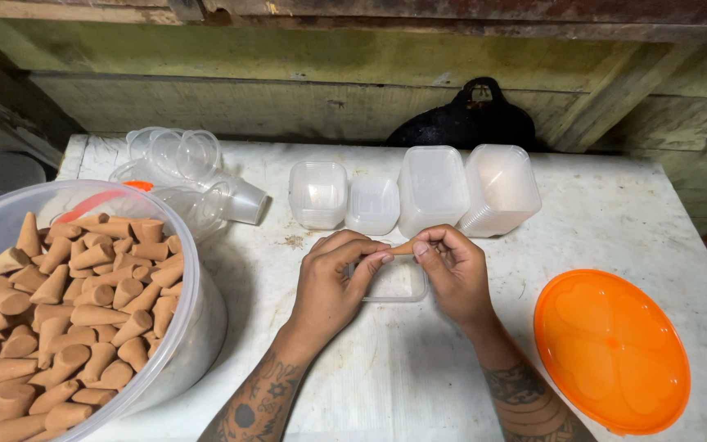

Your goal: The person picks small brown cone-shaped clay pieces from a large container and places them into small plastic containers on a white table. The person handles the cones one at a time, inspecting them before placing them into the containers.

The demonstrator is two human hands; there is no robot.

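Both hands meet over a small clear tray [397, 285] on the white table [615, 213]; left hand [333, 282] and right hand [454, 268] each pinch an end of one brown cone [403, 247], fingers curled close, nothing else held. Big tub [198, 327] of like cones sits at left; orange lid [611, 350] at right; stacked clear containers [433, 190] and loose cups [182, 164] behind. Judgement — cones look brittle; light fingertip grip, lower it straight into the tray, tip unpressed.
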